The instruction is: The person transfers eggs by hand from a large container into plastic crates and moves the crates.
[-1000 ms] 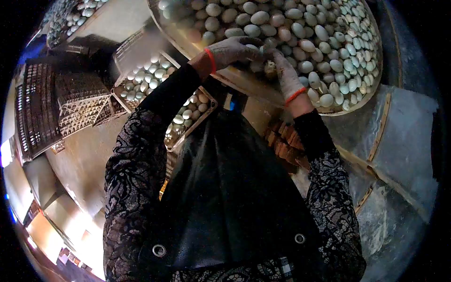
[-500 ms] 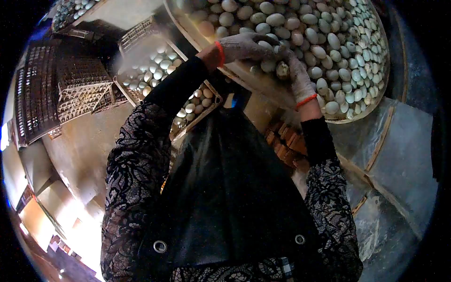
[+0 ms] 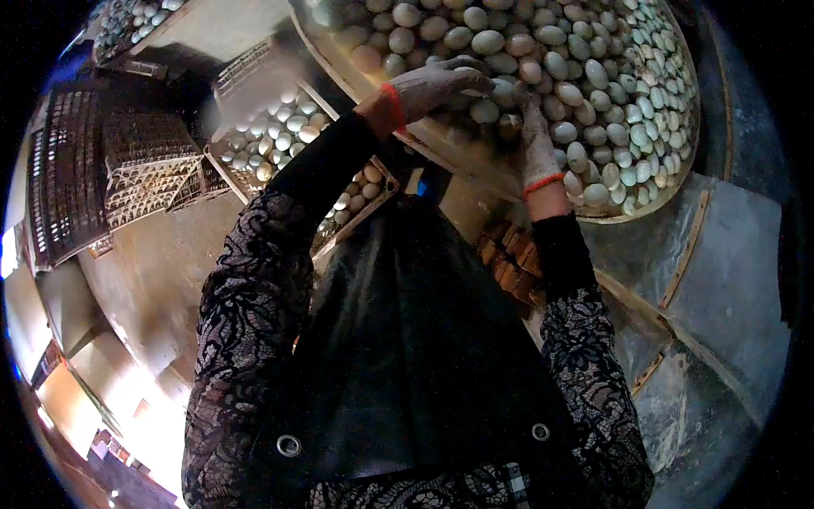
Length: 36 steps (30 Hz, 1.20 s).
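Note:
My left hand [image 3: 434, 88], in a pale knit glove with an orange-red cuff, reaches over the near edge of a large heap of eggs [image 3: 585, 93]. Its fingers are stretched out and apart, close to a pale egg [image 3: 485, 111]. My right hand [image 3: 537, 140] wears a matching glove. Its fingers curl against a brownish egg [image 3: 510, 126] beside its palm, though shadow hides part of that grip. Between the two hands' fingertips lies another pale egg [image 3: 504, 92]. The heap fills a wide, rounded, light-rimmed container [image 3: 623, 219].
A crate of eggs [image 3: 275, 136] stands left of the heap, partly behind my left sleeve. Farther left are stacked plastic crates [image 3: 153, 161]. Red bricks [image 3: 513, 259] lie below the container. Another egg container [image 3: 127, 30] is at the upper left. My dark apron [image 3: 415, 339] hangs in front.
My left fingers have straightened out from a curl around an egg. Both hands have shifted slightly, the right one a little to the left. The brownish egg stays beside my right palm.

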Motion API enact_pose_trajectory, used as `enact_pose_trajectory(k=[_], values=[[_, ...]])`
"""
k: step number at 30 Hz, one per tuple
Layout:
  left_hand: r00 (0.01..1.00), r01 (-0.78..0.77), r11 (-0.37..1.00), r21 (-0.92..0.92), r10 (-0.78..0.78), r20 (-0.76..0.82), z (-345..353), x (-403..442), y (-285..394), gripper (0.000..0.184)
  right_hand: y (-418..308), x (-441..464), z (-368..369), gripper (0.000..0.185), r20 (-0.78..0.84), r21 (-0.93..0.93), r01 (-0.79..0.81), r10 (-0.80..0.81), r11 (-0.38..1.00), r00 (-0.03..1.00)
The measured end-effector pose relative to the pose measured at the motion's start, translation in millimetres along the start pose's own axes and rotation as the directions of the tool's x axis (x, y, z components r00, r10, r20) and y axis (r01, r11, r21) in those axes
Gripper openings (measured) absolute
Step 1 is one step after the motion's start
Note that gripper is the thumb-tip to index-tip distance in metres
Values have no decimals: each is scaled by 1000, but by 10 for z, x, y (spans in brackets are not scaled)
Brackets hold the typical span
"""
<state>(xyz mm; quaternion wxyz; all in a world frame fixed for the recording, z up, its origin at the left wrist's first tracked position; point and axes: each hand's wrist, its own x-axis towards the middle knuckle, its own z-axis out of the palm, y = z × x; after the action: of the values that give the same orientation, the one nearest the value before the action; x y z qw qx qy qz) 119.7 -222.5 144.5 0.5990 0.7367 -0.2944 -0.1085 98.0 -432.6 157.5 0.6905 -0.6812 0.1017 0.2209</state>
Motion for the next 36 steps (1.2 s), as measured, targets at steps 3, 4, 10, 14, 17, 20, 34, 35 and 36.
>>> enact_pose_trajectory(k=[3, 4, 10, 14, 17, 20, 34, 35, 36], values=[[985, -150, 887, 436, 174, -14, 88, -42, -127, 31, 7, 24, 56, 54, 12, 67, -34, 33, 997, 999], [972, -178, 982, 64, 185, -147, 244, -47, -398, 33, -4, 2, 68, 54, 22, 84, -42, 41, 996, 999], [994, 86, 996, -21, -87, -68, 95, -74, 240, 38, -169, -241, 125, 55, 97, 199, -76, 58, 977, 994], [888, 366, 880, -302, -427, -168, 33, -364, 829, 48, -454, -461, 305, 56, 208, 279, -46, -14, 959, 978], [888, 221, 940, -259, -303, -346, -105, -811, 1169, 53, -635, -717, 662, 56, 323, 313, 24, -130, 950, 937], [815, 277, 905, -324, -400, -420, -240, -1423, 1500, 53, -432, -861, 1018, 51, 444, -121, 511, -414, 851, 794], [463, 588, 666, -458, -742, -484, 661, -2938, -386, 46, 2038, -73, 1899, 37, 563, -280, -316, 422, 906, 710], [462, 721, 664, -199, -675, -575, 728, -2936, -473, 49, 2060, -71, 1868, 39, 520, -323, -319, 449, 891, 726], [462, 721, 662, -205, -680, -570, 775, -2981, -628, 49, 2227, 4, 1840, 39, 515, -327, -325, 456, 887, 726]])
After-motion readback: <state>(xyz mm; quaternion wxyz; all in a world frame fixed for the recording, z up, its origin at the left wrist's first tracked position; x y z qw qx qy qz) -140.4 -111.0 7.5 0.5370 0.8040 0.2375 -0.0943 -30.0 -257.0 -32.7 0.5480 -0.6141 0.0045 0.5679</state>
